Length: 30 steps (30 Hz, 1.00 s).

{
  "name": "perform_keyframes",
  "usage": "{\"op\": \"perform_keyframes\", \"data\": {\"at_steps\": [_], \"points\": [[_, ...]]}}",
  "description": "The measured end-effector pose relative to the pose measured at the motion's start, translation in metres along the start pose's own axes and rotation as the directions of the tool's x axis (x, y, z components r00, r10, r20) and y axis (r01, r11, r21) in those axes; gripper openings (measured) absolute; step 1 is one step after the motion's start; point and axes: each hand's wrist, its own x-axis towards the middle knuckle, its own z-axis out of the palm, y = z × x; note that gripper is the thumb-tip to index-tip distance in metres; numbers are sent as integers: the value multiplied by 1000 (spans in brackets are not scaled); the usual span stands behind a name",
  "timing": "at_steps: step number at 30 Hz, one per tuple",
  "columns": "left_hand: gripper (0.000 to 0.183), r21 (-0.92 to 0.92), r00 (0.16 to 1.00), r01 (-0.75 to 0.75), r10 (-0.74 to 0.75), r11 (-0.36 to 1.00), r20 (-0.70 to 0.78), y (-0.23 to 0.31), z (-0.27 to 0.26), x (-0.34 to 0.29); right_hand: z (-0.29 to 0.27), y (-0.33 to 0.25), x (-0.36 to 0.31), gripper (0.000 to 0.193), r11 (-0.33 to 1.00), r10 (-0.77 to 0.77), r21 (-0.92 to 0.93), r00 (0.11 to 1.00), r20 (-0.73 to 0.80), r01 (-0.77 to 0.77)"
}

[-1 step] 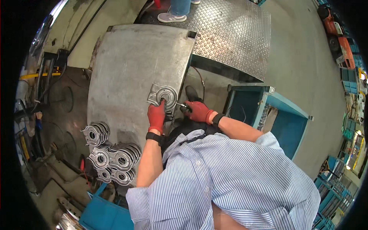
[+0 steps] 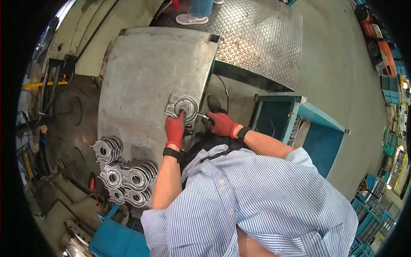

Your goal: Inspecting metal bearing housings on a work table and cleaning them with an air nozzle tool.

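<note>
A stamped metal bracket with a round, ridged ring lies near the right edge of the metal table. My left hand, in a red glove with dark fingertips, grips the bracket at the near side of its ring, fingers closed by the centre hole. In my gloved right hand is a slim hand tool with a thin metal tip. That tip reaches the ring's right edge; whether it touches is too small to tell. Stacks of similar brackets stand at the table's near left corner.
A blue metal bin stands to my right, and another blue container sits at lower left. Beyond the table is a raised tread-plate platform, where a person's shoe shows. Racks and frames line the left side.
</note>
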Motion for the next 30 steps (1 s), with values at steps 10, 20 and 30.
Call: {"op": "perform_keyframes", "data": {"at_steps": [10,20,30], "points": [[54,49,1000,15,-16,999,7,15,-5,-7,-5,0,2,44,999,-5,-43,1000,14,6],[58,54,997,72,-73,996,24,20,-33,-15,-14,13,12,46,999,43,9,957,-287,-42],[64,221,919,378,-336,899,-206,-88,-125,-18,-18,34,19,42,993,-75,-100,977,-198,56]]}}
